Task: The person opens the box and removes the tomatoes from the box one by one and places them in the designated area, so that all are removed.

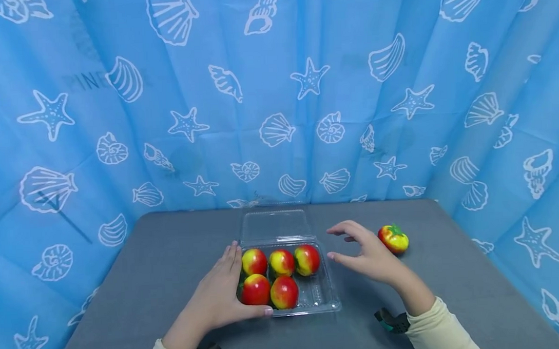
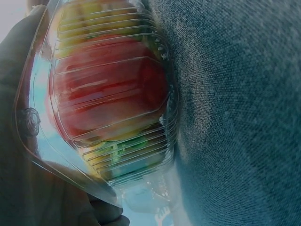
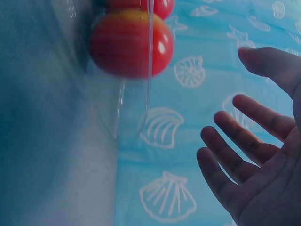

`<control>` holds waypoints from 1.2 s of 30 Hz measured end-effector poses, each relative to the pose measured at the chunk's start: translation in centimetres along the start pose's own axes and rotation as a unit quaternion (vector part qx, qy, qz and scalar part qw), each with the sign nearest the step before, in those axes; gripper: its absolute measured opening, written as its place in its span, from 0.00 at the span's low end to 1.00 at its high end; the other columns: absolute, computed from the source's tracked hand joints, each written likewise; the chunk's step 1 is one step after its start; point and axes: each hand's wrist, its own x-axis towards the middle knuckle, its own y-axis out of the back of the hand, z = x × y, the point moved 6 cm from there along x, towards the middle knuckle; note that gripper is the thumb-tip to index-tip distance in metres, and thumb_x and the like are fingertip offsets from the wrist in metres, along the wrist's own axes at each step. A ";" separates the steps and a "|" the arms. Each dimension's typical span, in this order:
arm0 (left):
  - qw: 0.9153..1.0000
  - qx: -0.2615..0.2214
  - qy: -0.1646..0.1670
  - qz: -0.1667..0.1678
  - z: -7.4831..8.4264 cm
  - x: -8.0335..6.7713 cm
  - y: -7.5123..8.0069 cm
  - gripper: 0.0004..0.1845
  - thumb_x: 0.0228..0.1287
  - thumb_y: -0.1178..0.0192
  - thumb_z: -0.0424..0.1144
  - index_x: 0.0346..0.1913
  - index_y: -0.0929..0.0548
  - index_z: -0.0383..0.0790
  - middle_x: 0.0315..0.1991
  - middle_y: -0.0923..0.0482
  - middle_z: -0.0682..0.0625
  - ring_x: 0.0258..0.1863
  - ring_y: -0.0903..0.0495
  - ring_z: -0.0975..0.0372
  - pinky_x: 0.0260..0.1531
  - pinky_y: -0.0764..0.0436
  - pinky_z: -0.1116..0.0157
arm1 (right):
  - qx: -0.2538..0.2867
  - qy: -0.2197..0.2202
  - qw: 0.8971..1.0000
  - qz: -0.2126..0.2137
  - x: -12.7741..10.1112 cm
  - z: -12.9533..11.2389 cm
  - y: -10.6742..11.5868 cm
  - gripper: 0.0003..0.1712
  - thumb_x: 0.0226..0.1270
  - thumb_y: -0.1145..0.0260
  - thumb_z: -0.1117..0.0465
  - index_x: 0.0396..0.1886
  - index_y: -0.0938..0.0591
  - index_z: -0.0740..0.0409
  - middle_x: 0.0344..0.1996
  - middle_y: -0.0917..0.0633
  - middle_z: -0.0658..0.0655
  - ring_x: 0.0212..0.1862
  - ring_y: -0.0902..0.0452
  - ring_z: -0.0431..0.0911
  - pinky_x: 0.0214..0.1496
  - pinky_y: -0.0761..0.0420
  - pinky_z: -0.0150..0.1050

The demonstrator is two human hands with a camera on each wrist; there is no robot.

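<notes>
Clear clamshell tray (image 1: 323, 296), frame centre, long axis left-right, lid open rearward; five red-yellow fruits (image 1: 283, 277) inside. Left hand (image 1: 219, 294) flat against its side; right hand (image 1: 365, 253) open, empty.

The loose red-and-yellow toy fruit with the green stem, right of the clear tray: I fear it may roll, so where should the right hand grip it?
Probably from above, fingers round the wide middle of the red-and-yellow toy fruit, clear of its top green stem; the right hand is open beside it.
</notes>
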 end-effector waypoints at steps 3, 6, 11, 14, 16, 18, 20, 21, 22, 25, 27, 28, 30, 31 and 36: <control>1.000 0.003 0.001 -0.002 -0.1 0.1 0.0 0.79 0.36 0.39 0.91 0.86 0.44 0.40 0.88 0.51 0.44 0.86 0.48 0.45 0.71 0.26 0.36 | 0.010 0.014 0.999 -0.031 0.6 -0.3 -1.2 0.26 0.66 0.21 0.50 0.62 0.17 0.47 0.58 0.14 0.51 0.59 0.17 0.51 0.61 0.13 0.48; 1.000 0.003 0.000 -0.003 -0.1 0.2 -0.1 0.79 0.36 0.39 0.91 0.86 0.44 0.41 0.88 0.52 0.44 0.87 0.48 0.45 0.72 0.27 0.37 | 0.025 0.023 0.998 -0.056 1.1 -0.5 -2.1 0.26 0.66 0.21 0.51 0.62 0.17 0.47 0.58 0.14 0.49 0.60 0.17 0.53 0.61 0.13 0.49; 1.000 0.001 0.005 -0.010 0.0 0.2 -0.1 0.79 0.37 0.39 0.91 0.86 0.45 0.41 0.88 0.53 0.44 0.87 0.50 0.45 0.74 0.29 0.37 | 0.041 0.029 0.995 -0.088 1.6 -0.4 -3.4 0.27 0.67 0.22 0.51 0.64 0.17 0.50 0.60 0.14 0.52 0.60 0.18 0.52 0.61 0.14 0.57; 1.000 -0.002 0.007 -0.011 0.0 0.1 0.1 0.78 0.38 0.39 0.91 0.86 0.45 0.40 0.88 0.53 0.44 0.87 0.50 0.45 0.74 0.30 0.36 | 0.043 0.033 0.993 -0.101 1.8 -0.3 -3.9 0.28 0.69 0.23 0.50 0.64 0.17 0.52 0.60 0.14 0.53 0.59 0.18 0.52 0.61 0.14 0.58; 1.000 -0.003 0.007 -0.012 0.1 0.1 0.2 0.78 0.38 0.39 0.91 0.86 0.45 0.40 0.88 0.53 0.44 0.87 0.50 0.45 0.74 0.30 0.36 | 0.041 0.034 0.993 -0.107 1.9 -0.1 -4.2 0.27 0.69 0.23 0.50 0.65 0.17 0.51 0.60 0.15 0.51 0.59 0.19 0.51 0.61 0.14 0.58; 1.000 -0.002 0.008 -0.012 0.1 0.1 0.2 0.78 0.39 0.40 0.91 0.86 0.44 0.40 0.88 0.53 0.43 0.87 0.49 0.45 0.74 0.30 0.36 | 0.040 0.031 0.992 -0.113 2.0 0.0 -4.5 0.27 0.69 0.23 0.50 0.65 0.17 0.50 0.60 0.15 0.49 0.59 0.19 0.50 0.62 0.15 0.58; 1.000 -0.003 0.007 -0.011 0.1 0.1 0.3 0.78 0.39 0.40 0.91 0.85 0.44 0.40 0.88 0.52 0.43 0.87 0.49 0.45 0.74 0.29 0.36 | 0.040 0.023 0.992 -0.120 2.0 0.1 -4.8 0.27 0.69 0.23 0.51 0.65 0.17 0.49 0.61 0.15 0.48 0.60 0.19 0.49 0.63 0.15 0.57; 1.000 -0.002 0.007 -0.011 0.1 0.1 0.3 0.78 0.39 0.40 0.91 0.85 0.44 0.40 0.88 0.52 0.43 0.86 0.49 0.45 0.74 0.29 0.36 | 0.042 0.019 0.991 -0.123 2.0 0.1 -4.9 0.27 0.69 0.23 0.51 0.65 0.17 0.49 0.61 0.16 0.47 0.60 0.19 0.48 0.64 0.15 0.58; 1.000 -0.002 0.007 -0.011 0.1 0.1 0.3 0.78 0.39 0.40 0.91 0.85 0.44 0.40 0.88 0.52 0.43 0.86 0.48 0.45 0.74 0.29 0.36 | 0.045 0.016 0.991 -0.126 2.1 0.1 -4.9 0.27 0.69 0.23 0.52 0.65 0.17 0.49 0.61 0.16 0.48 0.61 0.19 0.48 0.64 0.16 0.58; 1.000 -0.002 0.007 -0.011 0.1 0.1 0.3 0.78 0.39 0.39 0.90 0.85 0.44 0.40 0.88 0.51 0.43 0.86 0.48 0.45 0.73 0.28 0.36 | 0.049 0.007 0.990 -0.134 2.2 0.1 -5.2 0.27 0.69 0.23 0.52 0.66 0.17 0.49 0.63 0.16 0.49 0.61 0.20 0.49 0.65 0.17 0.60; 1.000 -0.001 0.010 -0.012 0.0 0.1 0.2 0.78 0.38 0.39 0.90 0.86 0.44 0.40 0.88 0.51 0.43 0.86 0.48 0.45 0.72 0.27 0.36 | 0.047 0.006 0.989 -0.138 2.2 0.0 -5.4 0.28 0.69 0.23 0.52 0.66 0.17 0.50 0.63 0.16 0.51 0.62 0.20 0.51 0.65 0.17 0.61; 1.000 0.000 0.012 -0.013 0.0 0.1 0.2 0.78 0.37 0.39 0.91 0.86 0.44 0.41 0.88 0.51 0.44 0.86 0.48 0.45 0.72 0.27 0.36 | 0.045 0.006 0.989 -0.140 2.3 0.1 -5.5 0.28 0.69 0.24 0.53 0.67 0.17 0.50 0.64 0.16 0.52 0.63 0.20 0.52 0.66 0.18 0.62; 1.000 -0.002 0.013 -0.013 0.0 0.1 0.2 0.78 0.37 0.38 0.90 0.86 0.44 0.41 0.88 0.51 0.44 0.86 0.48 0.45 0.71 0.27 0.35 | 0.038 0.006 0.989 -0.144 2.3 0.1 -5.7 0.28 0.70 0.24 0.53 0.67 0.17 0.50 0.64 0.16 0.52 0.64 0.20 0.52 0.67 0.18 0.61; 1.000 -0.002 0.014 -0.013 0.0 0.0 0.2 0.78 0.37 0.38 0.90 0.86 0.45 0.41 0.88 0.52 0.44 0.86 0.48 0.45 0.71 0.26 0.35 | 0.035 0.007 0.989 -0.146 2.3 0.2 -5.7 0.28 0.70 0.24 0.53 0.67 0.17 0.50 0.64 0.16 0.52 0.65 0.20 0.52 0.68 0.19 0.62; 1.000 -0.002 0.016 -0.016 -0.1 0.1 0.1 0.79 0.36 0.39 0.91 0.86 0.44 0.41 0.88 0.52 0.44 0.86 0.48 0.45 0.71 0.26 0.35 | 0.032 0.012 0.988 -0.150 2.3 0.4 -6.0 0.28 0.69 0.23 0.53 0.67 0.17 0.49 0.64 0.16 0.52 0.64 0.20 0.52 0.69 0.19 0.61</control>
